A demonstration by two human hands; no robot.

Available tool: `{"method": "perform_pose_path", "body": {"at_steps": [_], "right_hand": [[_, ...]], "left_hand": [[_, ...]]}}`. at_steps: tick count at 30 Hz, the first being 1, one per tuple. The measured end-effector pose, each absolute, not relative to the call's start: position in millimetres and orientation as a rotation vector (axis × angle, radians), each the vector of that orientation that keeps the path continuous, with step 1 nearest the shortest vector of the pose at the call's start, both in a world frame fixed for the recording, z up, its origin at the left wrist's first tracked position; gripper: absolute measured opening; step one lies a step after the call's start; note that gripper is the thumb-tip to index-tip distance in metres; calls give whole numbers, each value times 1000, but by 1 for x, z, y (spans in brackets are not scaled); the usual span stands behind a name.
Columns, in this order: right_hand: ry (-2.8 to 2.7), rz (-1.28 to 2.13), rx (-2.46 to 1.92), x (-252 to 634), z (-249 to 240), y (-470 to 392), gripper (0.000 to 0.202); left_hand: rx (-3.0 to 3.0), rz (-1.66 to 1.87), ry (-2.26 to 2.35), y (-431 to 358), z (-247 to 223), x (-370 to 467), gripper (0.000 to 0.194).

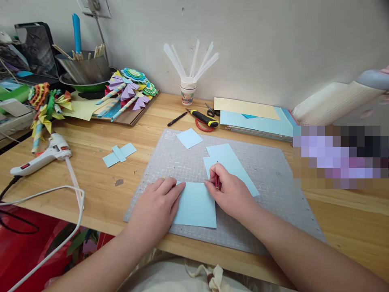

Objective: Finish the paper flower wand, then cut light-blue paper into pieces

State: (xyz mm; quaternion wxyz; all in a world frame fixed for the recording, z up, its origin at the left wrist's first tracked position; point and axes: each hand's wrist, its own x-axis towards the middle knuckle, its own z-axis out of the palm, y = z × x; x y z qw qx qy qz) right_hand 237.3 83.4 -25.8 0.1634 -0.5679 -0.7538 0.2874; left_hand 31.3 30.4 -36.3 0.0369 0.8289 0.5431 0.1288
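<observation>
Presently, blue sheet (197, 209) flat on mat (273, 182). Left hand (159, 200) rests over sheet's left part, fingers close together. Right hand (227, 188) pinches red tool (217, 182) near sheet's far right corner.

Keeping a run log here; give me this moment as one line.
left hand: resting on blue sheet | right hand: holding slim red tool at sheet's far edge | under sheet: gray cutting mat | left of mat: glue gun

No legible wording or numbers, printed block (170, 136) at cutting mat's (273, 174) far left corner too small to read, paper cup (188, 87) print indistinct
</observation>
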Motion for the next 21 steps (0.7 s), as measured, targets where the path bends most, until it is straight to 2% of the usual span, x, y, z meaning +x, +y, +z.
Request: {"method": "perform_pose_path", "body": {"at_steps": [13, 21], "right_hand": [[-2307, 783, -1634, 237, -22, 82, 15], [-2228, 835, -1705, 240, -17, 79, 14]], "left_hand": [[2534, 346, 1694, 31, -36, 33, 34], [2580, 638, 1662, 21, -42, 23, 25]]}}
